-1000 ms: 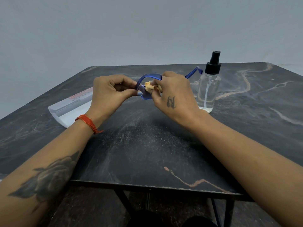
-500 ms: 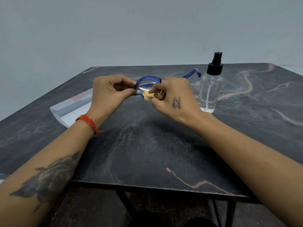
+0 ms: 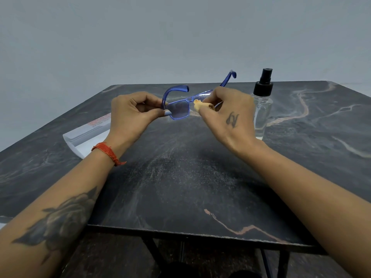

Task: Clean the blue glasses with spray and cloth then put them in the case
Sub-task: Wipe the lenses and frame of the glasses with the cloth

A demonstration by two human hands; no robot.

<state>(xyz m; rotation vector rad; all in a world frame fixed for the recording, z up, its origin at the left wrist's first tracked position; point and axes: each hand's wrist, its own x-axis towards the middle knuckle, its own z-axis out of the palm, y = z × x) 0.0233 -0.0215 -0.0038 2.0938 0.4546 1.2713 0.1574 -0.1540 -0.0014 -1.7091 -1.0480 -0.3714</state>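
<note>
Glasses raised since before; L hand pinches frame, R hand pinches cloth (bottle near-empty).

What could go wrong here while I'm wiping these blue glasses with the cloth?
The left hand only pinches the blue glasses at one corner, so pressure from the cloth in the right hand might twist the frame or make it slip. The spray bottle stands just beyond that hand, so a wide stroke could tip it. The open temples stick out and could snag.
</note>
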